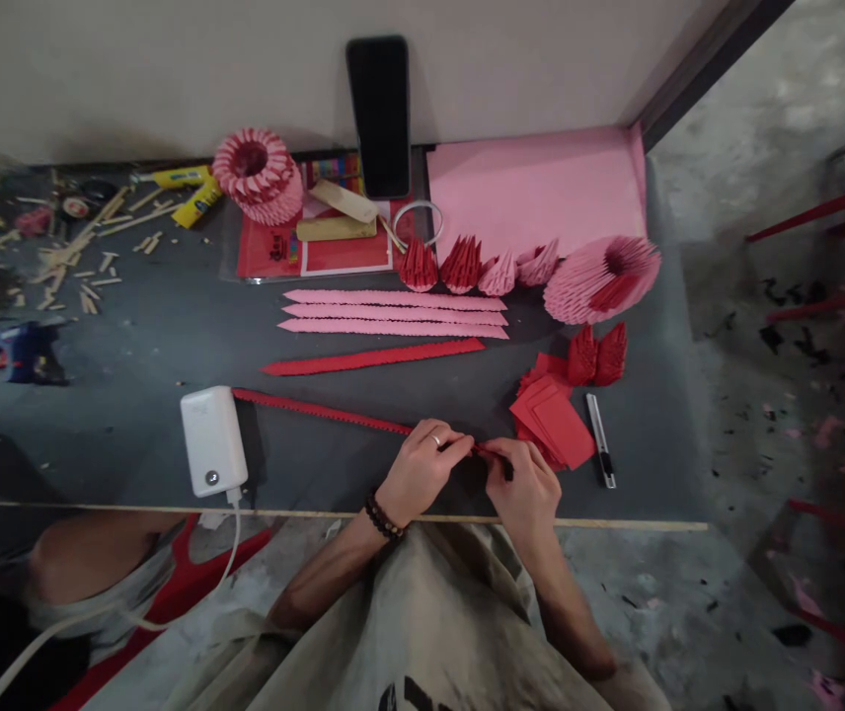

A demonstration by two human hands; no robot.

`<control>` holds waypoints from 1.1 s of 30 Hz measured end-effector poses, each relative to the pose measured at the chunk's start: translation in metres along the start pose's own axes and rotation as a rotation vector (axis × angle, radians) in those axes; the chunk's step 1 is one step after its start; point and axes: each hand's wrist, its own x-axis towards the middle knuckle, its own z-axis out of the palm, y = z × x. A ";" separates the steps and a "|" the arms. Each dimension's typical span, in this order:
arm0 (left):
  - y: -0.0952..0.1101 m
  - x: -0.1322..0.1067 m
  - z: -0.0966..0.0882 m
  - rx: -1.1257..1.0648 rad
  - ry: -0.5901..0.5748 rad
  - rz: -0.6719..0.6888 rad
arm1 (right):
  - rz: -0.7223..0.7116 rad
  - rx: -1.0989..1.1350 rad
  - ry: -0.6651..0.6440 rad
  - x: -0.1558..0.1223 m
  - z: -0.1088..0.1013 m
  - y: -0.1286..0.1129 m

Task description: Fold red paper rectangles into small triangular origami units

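A long red folded-paper strip (326, 410) runs from beside the white power bank (213, 441) to my hands. My left hand (422, 464), with a ring and a beaded bracelet, pinches the strip near its right end. Fingertips of my right hand (522, 484) close on a small red paper piece at that same end; the piece is mostly hidden. Behind my hands lie another red strip (374, 357) and several pink strips (393, 321). Loose red paper rectangles (560, 420) are piled just beyond my right hand, beside a utility knife (600, 439).
Along the back stand a leaning phone (379, 117), a ring-shaped pink and red paper piece (264, 183), pink sheets (533, 188) and a pink folded-paper bundle (600, 281). Wooden scraps (82, 242) and glue tubes (196, 202) lie left. Another person's leg (97, 558) is below the table edge.
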 end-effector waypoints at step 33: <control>-0.051 -0.038 -0.073 0.369 -0.049 -0.043 | -0.474 -0.189 -0.288 0.127 0.027 -0.055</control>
